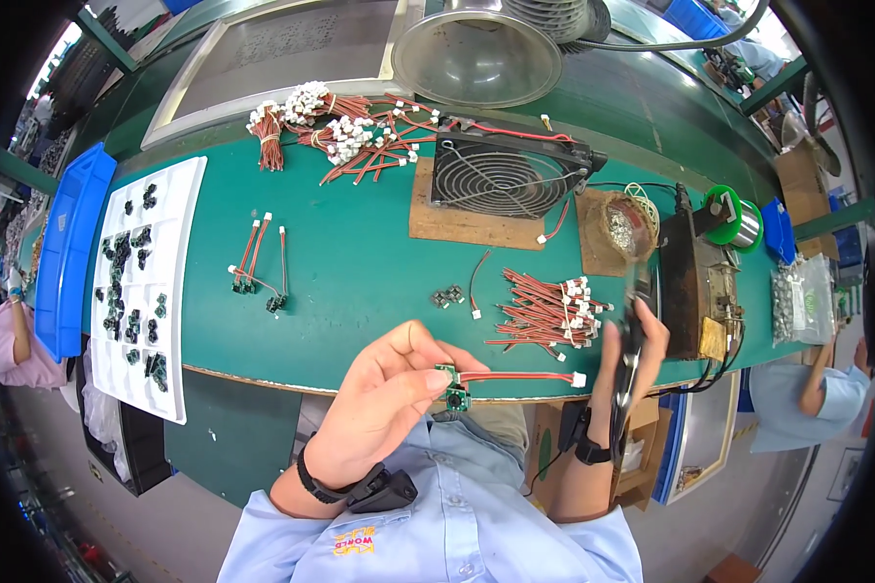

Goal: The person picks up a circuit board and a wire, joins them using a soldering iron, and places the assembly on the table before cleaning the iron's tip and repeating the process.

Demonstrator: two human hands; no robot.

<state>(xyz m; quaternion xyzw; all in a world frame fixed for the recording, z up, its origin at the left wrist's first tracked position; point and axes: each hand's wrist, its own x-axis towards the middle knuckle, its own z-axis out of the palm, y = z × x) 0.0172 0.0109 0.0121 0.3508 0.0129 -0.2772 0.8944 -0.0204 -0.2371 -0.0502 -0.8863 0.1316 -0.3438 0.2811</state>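
My left hand [391, 389] pinches a small green circuit board [456, 397] with a round black part on its face, just over the table's near edge. From the board a pair of red and dark wires [515, 375] runs right to a white connector [578, 380]. My right hand [649, 345] is raised beside the connector, its fingers around a long dark tool [631, 340]; motion smears it, so its kind is unclear. A pile of red-and-dark wire leads [544, 313] with white connectors lies just beyond my hands, with several small metallic parts [448, 296] to its left.
A white tray [184, 291] of small boards and a blue bin [63, 262] stand left. Wired boards [253, 284] lie nearby. Farther back are bundled leads [345, 136] and a black fan [504, 175]. At right are a solder spool [739, 223] and a dark box [685, 291].
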